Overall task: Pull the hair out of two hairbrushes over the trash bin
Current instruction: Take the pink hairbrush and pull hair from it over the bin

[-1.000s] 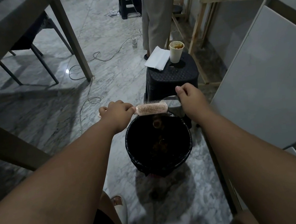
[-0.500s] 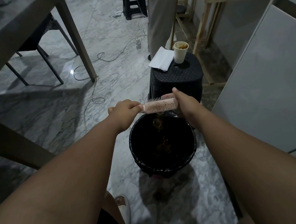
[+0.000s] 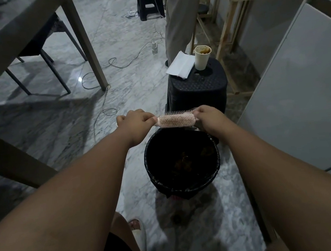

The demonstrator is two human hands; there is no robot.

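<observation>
A pink hairbrush (image 3: pixel 176 120) lies level over the far rim of the black trash bin (image 3: pixel 215 173), bristles facing up and toward me. My left hand (image 3: pixel 137 122) is closed around its handle end. My right hand (image 3: pixel 208 117) pinches the brush's other end with its fingers. Brownish clumps of hair (image 3: pixel 183 161) lie at the bottom of the bin, which is lined with a black bag. I can see only one hairbrush.
A black plastic stool (image 3: pixel 197 87) stands just behind the bin with a paper cup (image 3: pixel 202 57) and white paper (image 3: pixel 181 65) on it. A person's trouser legs (image 3: pixel 181 13) stand beyond. Table leg (image 3: pixel 86 43) and cables at left, grey cabinet (image 3: pixel 304 96) at right.
My right hand has come in from beside the brush and now holds its tip. A clump of hair that hung under the brush has dropped into the bin.
</observation>
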